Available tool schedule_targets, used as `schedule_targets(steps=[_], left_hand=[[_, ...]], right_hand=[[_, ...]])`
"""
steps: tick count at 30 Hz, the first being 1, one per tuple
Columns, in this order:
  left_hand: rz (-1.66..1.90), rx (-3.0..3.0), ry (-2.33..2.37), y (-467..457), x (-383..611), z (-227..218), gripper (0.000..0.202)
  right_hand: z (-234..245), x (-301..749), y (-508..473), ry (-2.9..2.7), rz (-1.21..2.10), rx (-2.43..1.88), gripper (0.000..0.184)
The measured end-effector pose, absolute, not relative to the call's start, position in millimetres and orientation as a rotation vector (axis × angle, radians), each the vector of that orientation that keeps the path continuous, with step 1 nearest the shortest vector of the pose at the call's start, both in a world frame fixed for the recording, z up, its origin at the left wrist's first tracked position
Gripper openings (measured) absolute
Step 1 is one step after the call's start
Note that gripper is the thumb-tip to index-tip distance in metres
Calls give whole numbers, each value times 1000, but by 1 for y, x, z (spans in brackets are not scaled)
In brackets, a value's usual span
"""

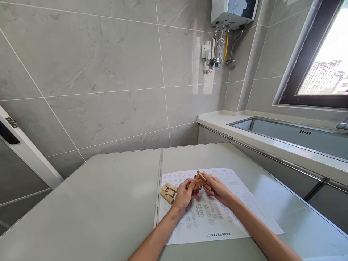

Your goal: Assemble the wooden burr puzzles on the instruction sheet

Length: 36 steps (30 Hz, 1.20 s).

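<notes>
My left hand (184,195) and my right hand (217,188) meet over a printed instruction sheet (212,221) on a grey table (108,210). Together they pinch a small cluster of interlocked wooden puzzle pieces (198,180), fingers closed on it from both sides. A second group of loose wooden blocks (168,192) lies on the sheet's left edge, just left of my left hand and not touched by it.
A seam runs down the tabletop beside the sheet. To the right stands a white counter with a steel sink (296,136) under a window. A water heater (233,12) with pipes hangs on the tiled wall. A door edge (24,148) is at left.
</notes>
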<state>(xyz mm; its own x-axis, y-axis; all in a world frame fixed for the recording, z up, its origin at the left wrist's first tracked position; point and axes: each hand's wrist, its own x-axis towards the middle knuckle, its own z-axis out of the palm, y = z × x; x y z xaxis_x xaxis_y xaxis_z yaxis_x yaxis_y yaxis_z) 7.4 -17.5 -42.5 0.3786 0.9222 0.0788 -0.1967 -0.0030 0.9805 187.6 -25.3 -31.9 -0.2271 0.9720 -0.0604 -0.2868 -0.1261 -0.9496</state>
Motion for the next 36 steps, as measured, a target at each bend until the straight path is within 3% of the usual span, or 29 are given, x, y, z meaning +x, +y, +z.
schedule_targets(steps=[12,25,36], left_hand=[[1138,979,721,-17,6,-42,48],[1117,1211,685,-24,14,-43,54],[1139,1305,737,-22,11,-41,51]], right_hand=[[-37,189,-26,-1032,1690,-805,39],[-45,191,-19,-936,1713,-787,47],[-48,193,-18,-921,1737,-771,40]])
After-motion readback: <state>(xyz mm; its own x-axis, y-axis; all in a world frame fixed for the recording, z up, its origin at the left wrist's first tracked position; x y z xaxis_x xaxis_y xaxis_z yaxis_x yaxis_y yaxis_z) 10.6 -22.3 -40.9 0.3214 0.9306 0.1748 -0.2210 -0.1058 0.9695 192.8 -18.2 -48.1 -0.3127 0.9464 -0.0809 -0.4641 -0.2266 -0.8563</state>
